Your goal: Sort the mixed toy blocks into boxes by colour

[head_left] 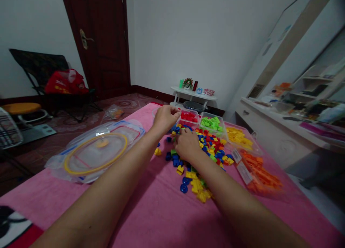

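Observation:
My left hand [166, 118] is raised at the far edge of the pile, beside a clear container of red bricks [189, 116]. Its thumb and fingers are pinched together; whatever is between them is too small to make out. Down in the pile of mixed toy building bricks [215, 146] rests my right hand [188, 145], its fingers bent over the pieces and its fingertips hidden. Blue, yellow, red and green bricks surround it. Yellow bricks [197, 185] and blue round pieces [184, 188] lie nearer to me.
Behind the pile stand clear containers of green bricks [212, 123] and yellow bricks [239, 137]. Orange bricks [262, 172] lie in clear packaging at right. Stacked clear lids [91, 162] cover the left of the pink-covered table [153, 212]. A white cabinet [275, 129] stands beyond.

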Available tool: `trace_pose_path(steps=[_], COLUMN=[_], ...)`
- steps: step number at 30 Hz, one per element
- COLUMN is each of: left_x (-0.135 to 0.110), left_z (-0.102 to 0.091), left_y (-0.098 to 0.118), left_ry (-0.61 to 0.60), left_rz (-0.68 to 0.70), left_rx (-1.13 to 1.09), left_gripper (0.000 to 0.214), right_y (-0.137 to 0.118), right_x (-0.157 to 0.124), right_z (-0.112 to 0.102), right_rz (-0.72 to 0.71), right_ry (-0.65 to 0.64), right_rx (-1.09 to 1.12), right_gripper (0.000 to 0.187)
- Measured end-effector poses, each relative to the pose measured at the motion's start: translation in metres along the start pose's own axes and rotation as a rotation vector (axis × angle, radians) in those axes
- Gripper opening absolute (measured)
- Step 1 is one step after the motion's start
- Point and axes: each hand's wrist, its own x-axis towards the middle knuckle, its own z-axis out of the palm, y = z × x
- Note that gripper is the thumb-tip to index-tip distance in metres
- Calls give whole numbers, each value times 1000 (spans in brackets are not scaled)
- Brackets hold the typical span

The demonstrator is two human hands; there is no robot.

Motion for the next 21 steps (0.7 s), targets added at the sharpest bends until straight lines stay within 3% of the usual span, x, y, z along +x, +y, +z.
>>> trace_pose_path(steps=[4,7,10,13,17,21], left_x=[-1,-1,0,0,-1,-4], left_z=[2,3,5,7,10,15], left_y=[2,3,2,-1,-4,-4], left_ry=[0,5,11,4,-21,-56], left_rz=[6,12,16,28,42,60], left_rx=[-15,-17,-15,-19,2,44], left_gripper=[27,27,26,25,24,22], right_y=[2,-27,-64,-79,-55,-12], right_x=[-9,-17,-22,-17,-12,-23], right_z=[-21,-21,-7,9,13,1], right_rz=[125,-42,-268,-283,-78,30], right_ry=[20,10,-69,-109,-236,-156], right_rx=[-32,63,136,114,34,71], right_gripper=[32,35,42,42,40,36])
